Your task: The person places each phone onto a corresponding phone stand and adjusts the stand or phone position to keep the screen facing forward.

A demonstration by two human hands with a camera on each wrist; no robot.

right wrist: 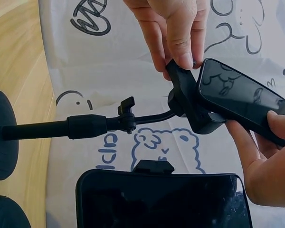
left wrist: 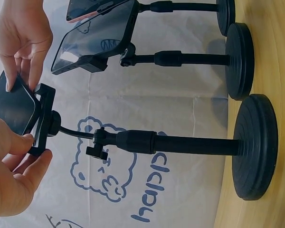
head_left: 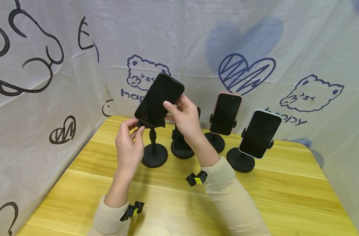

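Observation:
A black phone (head_left: pixel 159 98) tilts over the leftmost phone stand (head_left: pixel 154 154), its lower end at the stand's clamp (right wrist: pixel 190 102). My right hand (head_left: pixel 186 118) holds the phone by its right side, thumb on the dark screen and fingers behind. With thumb and fingers, my left hand (head_left: pixel 128 139) grips the left end of the clamp. In the right wrist view, the phone (right wrist: pixel 242 92) lies at an angle to the clamp, close against its inner side. How far it sits between the clamp's arms I cannot tell.
Close right of that stand, another black phone stand (head_left: pixel 182 149) holds a dark phone, partly behind my right hand. Farther right stand a pink-edged phone (head_left: pixel 225 114) and a white-edged phone (head_left: pixel 259 134) on black stands. A white drawn-on cloth (head_left: pixel 194 42) hangs behind the wooden table (head_left: pixel 167 203).

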